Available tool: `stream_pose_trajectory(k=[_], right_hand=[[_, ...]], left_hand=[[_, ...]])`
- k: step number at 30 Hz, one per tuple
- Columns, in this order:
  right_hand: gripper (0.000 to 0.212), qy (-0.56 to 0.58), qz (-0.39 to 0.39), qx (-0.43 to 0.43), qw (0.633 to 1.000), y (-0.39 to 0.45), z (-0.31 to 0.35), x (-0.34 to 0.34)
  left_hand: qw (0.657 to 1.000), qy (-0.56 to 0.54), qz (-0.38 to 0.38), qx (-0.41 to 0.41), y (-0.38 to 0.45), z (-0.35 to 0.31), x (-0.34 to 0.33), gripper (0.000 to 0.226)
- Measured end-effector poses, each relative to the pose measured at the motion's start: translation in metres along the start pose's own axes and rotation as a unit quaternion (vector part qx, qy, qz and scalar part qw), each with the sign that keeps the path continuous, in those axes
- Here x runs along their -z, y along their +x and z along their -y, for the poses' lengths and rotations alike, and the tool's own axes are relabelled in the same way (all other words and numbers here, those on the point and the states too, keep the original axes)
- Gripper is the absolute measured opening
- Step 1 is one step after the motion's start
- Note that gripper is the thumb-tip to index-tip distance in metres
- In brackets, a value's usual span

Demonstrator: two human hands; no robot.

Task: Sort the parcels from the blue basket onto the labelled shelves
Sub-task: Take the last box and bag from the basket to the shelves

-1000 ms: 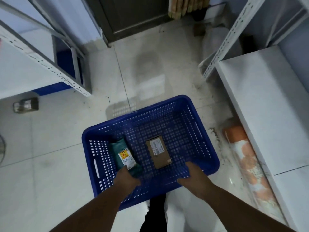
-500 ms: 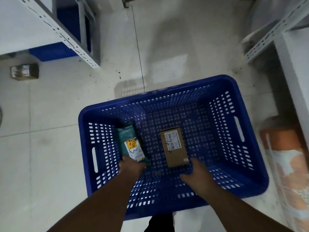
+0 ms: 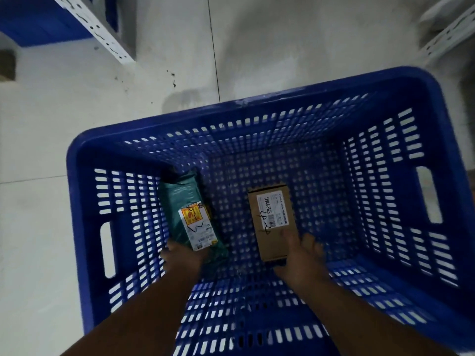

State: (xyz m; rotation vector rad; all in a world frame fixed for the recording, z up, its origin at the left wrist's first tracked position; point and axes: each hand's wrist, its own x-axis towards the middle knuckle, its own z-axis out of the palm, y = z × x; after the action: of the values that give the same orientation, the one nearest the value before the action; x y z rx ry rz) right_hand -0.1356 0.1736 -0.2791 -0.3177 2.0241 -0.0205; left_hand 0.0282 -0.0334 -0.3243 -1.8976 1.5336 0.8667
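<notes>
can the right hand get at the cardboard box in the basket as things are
Probably yes. The right hand already lies on the near end of the cardboard box, nothing is stacked on it, and the green parcel under the left hand lies apart in the blue basket.

The blue basket looks like moulded plastic with a slight sheen, its walls and floor pierced by rows of slots. The green parcel is wrapped in crinkled, faintly glossy plastic film with a smooth printed paper label, while the brown box is matt cardboard with a white paper label. The floor is smooth pale tile, speckled with dark marks, and the shelf upright appears to be white-painted perforated metal.
</notes>
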Motion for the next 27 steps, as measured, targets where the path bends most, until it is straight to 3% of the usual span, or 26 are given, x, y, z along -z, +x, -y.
stream_pose_trajectory(k=[2, 7, 11, 13, 18, 23, 27], right_hand=[[0.085, 0.032, 0.014, -0.008, 0.999, 0.011, 0.0, -0.009], [0.122, 0.104, 0.032, -0.098, 0.989, 0.039, 0.005, -0.028], [0.118, 0.234, -0.017, -0.154, 0.96, 0.052, 0.026, -0.017], [0.11, 0.166, -0.014, -0.12, 0.979, 0.059, 0.033, -0.02], [0.136, -0.012, -0.029, -0.055, 0.998, 0.067, 0.035, -0.042], [0.134, -0.061, -0.066, -0.058, 0.994, 0.064, 0.027, -0.032], [0.131, -0.043, -0.033, -0.05, 0.997, 0.038, 0.018, 0.01]], left_hand=[[1.0, 0.018, 0.004, 0.003, 0.006, 0.002, -0.004, 0.13], [0.999, -0.045, 0.015, 0.023, 0.019, -0.008, -0.021, 0.15], [0.995, -0.074, -0.002, 0.069, 0.026, -0.02, -0.03, 0.158], [0.992, -0.092, -0.005, 0.092, 0.031, -0.027, -0.033, 0.16], [0.992, -0.063, -0.018, 0.107, 0.03, -0.039, -0.039, 0.155], [0.997, -0.018, -0.016, 0.078, 0.0, -0.034, -0.032, 0.146], [0.997, -0.014, -0.011, 0.074, -0.04, -0.029, -0.01, 0.138]])
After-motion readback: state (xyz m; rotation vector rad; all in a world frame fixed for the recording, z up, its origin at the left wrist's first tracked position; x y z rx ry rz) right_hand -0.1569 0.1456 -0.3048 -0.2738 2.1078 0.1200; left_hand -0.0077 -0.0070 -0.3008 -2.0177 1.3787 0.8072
